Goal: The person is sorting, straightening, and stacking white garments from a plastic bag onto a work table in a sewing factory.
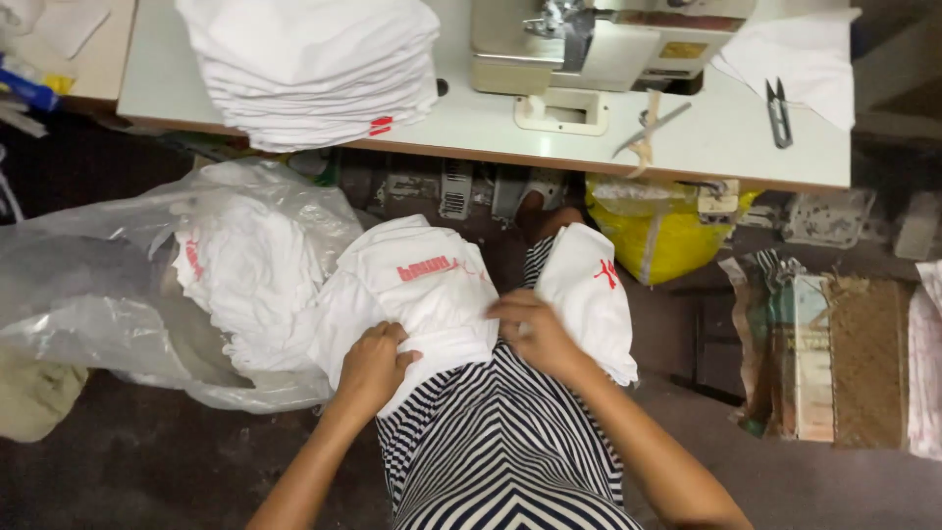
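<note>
A bundle of white fabric pieces with red print rests on my lap, over a black-and-white striped garment. My left hand grips the bundle's near left edge. Beside it, my right hand presses on the bundle's right side and touches a second white piece with a red mark lying on my right knee.
A clear plastic bag with more white pieces sits on the floor at left. Above is a sewing table carrying a stack of white pieces, a sewing machine, scissors and thread snips. A yellow bag lies under the table.
</note>
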